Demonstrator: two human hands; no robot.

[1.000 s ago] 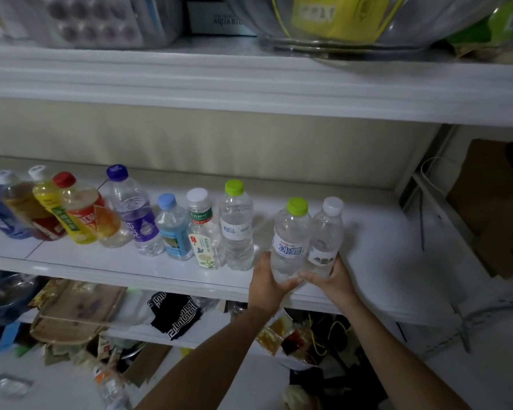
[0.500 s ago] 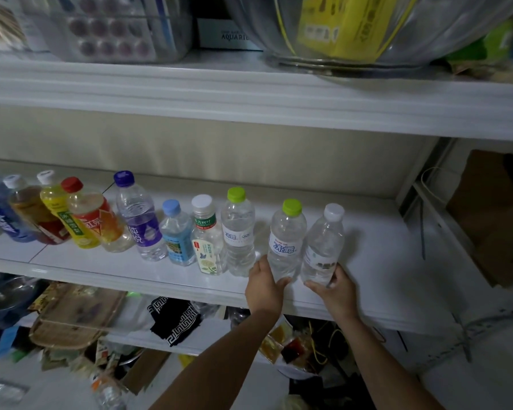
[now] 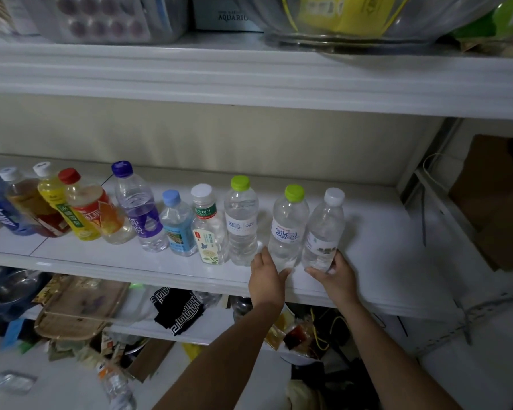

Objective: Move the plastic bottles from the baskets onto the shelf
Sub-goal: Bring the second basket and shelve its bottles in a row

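Note:
A row of several plastic bottles stands upright on the white middle shelf (image 3: pixel 382 250). At its right end are a clear green-capped bottle (image 3: pixel 289 223) and a clear white-capped bottle (image 3: pixel 325 229), both resting on the shelf. My left hand (image 3: pixel 265 279) grips the base of the green-capped bottle, thumb on its right side. My right hand (image 3: pixel 336 276) grips the base of the white-capped bottle. Another green-capped bottle (image 3: pixel 242 223) stands just left of my left hand. No basket is in view.
Coloured drink bottles (image 3: pixel 86 211) fill the shelf's left part. The upper shelf (image 3: pixel 249 78) hangs close overhead with a large bowl (image 3: pixel 353 22) on it. A cluttered lower shelf holds a tray (image 3: pixel 80 306) and black cloth (image 3: pixel 178 309). Cardboard (image 3: pixel 492 202) stands at the right.
Both hands moved the two bottles from the shelf's front edge further in and set them down, slightly apart. The hands slid down to the bottle bases.

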